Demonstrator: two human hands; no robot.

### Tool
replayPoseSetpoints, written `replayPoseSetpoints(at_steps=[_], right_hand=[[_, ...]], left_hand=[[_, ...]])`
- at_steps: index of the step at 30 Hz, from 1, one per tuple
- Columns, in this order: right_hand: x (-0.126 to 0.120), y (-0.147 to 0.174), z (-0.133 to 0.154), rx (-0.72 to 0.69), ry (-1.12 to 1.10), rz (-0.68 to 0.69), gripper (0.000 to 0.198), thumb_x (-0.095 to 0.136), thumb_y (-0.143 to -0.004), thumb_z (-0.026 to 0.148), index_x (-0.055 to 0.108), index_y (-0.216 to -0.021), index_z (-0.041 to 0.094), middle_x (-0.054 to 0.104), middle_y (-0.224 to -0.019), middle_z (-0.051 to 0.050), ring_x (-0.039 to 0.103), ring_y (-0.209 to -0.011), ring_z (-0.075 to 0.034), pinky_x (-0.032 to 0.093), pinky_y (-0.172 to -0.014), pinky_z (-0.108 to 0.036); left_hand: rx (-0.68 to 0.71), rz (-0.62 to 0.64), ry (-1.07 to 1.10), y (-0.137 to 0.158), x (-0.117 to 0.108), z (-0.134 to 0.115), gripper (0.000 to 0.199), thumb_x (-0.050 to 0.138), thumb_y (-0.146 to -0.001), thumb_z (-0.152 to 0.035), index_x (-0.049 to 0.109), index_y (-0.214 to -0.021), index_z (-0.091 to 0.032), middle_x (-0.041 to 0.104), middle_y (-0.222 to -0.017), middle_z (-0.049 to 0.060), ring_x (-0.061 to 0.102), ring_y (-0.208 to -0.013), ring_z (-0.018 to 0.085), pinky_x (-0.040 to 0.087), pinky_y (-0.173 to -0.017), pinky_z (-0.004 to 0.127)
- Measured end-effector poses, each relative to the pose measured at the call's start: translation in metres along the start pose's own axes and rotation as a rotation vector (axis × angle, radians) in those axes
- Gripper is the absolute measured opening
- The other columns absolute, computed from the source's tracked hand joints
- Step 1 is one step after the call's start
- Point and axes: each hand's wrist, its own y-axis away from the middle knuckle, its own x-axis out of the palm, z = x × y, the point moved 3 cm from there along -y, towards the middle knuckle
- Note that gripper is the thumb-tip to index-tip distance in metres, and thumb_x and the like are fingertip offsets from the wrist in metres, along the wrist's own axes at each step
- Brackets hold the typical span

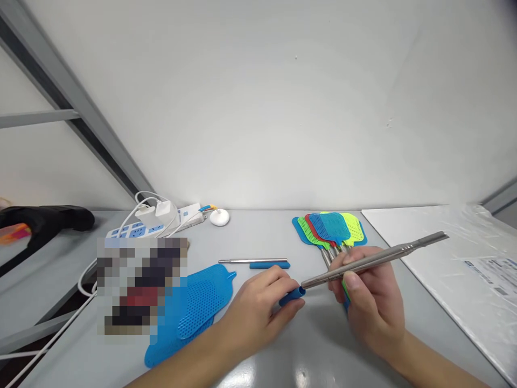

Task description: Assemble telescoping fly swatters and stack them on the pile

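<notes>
head: left grip (262, 304) clasps blue tube (291, 297), right grip (374, 302) pinches metal rod (375, 262).

Left hand (260, 306) is bare; left forearm (197, 350), slender, uncovered. Right hand (375, 302) is bare; right forearm (432, 358), likewise uncovered.

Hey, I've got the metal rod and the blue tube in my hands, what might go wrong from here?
The tip of the metal rod is at the mouth of the blue tube, so it might slip and poke the left hand holding the tube. The rod's far end sticks out past the right hand, so it could wobble. The second rod and second blue tube on the table might roll if the left hand bumps them.
</notes>
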Motion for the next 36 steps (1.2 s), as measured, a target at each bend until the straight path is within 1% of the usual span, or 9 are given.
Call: replayPoseSetpoints(at_steps=[6,14,20,25,28,30,33,35,36], right_hand=[[-0.003,0.001,0.0,-0.025,0.107,0.052,0.007,0.045,-0.097,0.021,0.045,-0.102,0.026,0.051,-0.077,0.001,0.049,-0.066,-0.014,0.041,-0.06,-0.03],[-0.004,0.006,0.005,-0.109,0.162,0.176,0.012,0.045,-0.095,0.015,0.047,-0.102,0.025,0.049,-0.078,0.001,0.05,-0.065,-0.014,0.041,-0.058,-0.03],[-0.01,-0.002,0.008,-0.041,0.397,0.181,0.004,0.046,-0.094,0.022,0.05,-0.093,0.023,0.052,-0.077,-0.001,0.052,-0.07,-0.018,0.042,-0.062,-0.032],[0.013,0.0,0.006,0.105,0.53,0.514,0.012,0.045,-0.095,0.024,0.049,-0.083,0.024,0.05,-0.072,0.001,0.047,-0.063,-0.014,0.04,-0.057,-0.027],[0.026,0.007,0.005,0.102,0.487,0.6,0.011,0.043,-0.096,0.025,0.048,-0.087,0.024,0.05,-0.075,0.001,0.048,-0.064,-0.014,0.039,-0.058,-0.026],[0.03,0.011,0.004,0.112,0.474,0.601,0.008,0.042,-0.097,0.026,0.049,-0.094,0.025,0.051,-0.079,0.001,0.049,-0.068,-0.014,0.041,-0.06,-0.026],[0.03,0.012,0.0,0.169,0.458,0.536,0.009,0.04,-0.099,0.029,0.048,-0.097,0.025,0.05,-0.08,0.001,0.05,-0.069,-0.014,0.044,-0.064,-0.027],[0.029,0.012,-0.004,0.198,0.448,0.488,0.011,0.039,-0.1,0.031,0.048,-0.096,0.026,0.049,-0.077,0.002,0.05,-0.068,-0.014,0.045,-0.062,-0.026],[0.029,0.012,-0.005,0.205,0.437,0.47,0.011,0.039,-0.1,0.032,0.049,-0.099,0.026,0.051,-0.079,0.001,0.051,-0.069,-0.014,0.046,-0.063,-0.026]], left_hand=[[-0.035,0.0,0.044,0.0,0.002,0.002,0.017,0.048,-0.097,-0.029,0.061,-0.106,-0.023,0.058,-0.093,0.004,0.054,-0.082,0.015,0.044,-0.073,0.028],[-0.034,0.011,-0.003,0.0,0.002,0.001,0.015,0.048,-0.097,-0.029,0.06,-0.098,-0.02,0.058,-0.094,0.005,0.054,-0.082,0.016,0.044,-0.072,0.028],[0.029,0.019,-0.035,0.0,0.004,-0.001,0.015,0.051,-0.095,-0.029,0.061,-0.098,-0.019,0.06,-0.092,0.006,0.057,-0.084,0.017,0.046,-0.073,0.028],[0.076,0.005,0.048,0.001,0.012,-0.003,0.012,0.05,-0.093,-0.021,0.061,-0.099,-0.017,0.063,-0.093,0.006,0.06,-0.086,0.017,0.048,-0.076,0.027],[0.081,-0.024,0.093,0.005,0.012,-0.003,0.015,0.049,-0.088,-0.014,0.06,-0.097,-0.019,0.063,-0.094,0.005,0.06,-0.087,0.017,0.048,-0.078,0.028],[0.09,-0.089,0.103,0.007,0.004,-0.004,0.024,0.053,-0.084,-0.016,0.057,-0.108,-0.02,0.062,-0.099,0.006,0.059,-0.091,0.018,0.048,-0.082,0.031],[0.137,-0.25,0.146,0.009,-0.015,-0.012,0.052,0.052,-0.084,-0.026,0.041,-0.134,-0.018,0.054,-0.121,0.012,0.054,-0.107,0.023,0.046,-0.092,0.039],[0.167,-0.291,0.209,0.008,-0.024,-0.021,0.054,0.047,-0.089,-0.029,0.034,-0.14,-0.019,0.049,-0.131,0.013,0.049,-0.117,0.025,0.043,-0.098,0.042],[0.166,-0.283,0.25,0.005,-0.026,-0.026,0.048,0.044,-0.092,-0.03,0.037,-0.139,-0.021,0.05,-0.13,0.012,0.049,-0.117,0.024,0.043,-0.099,0.042]])
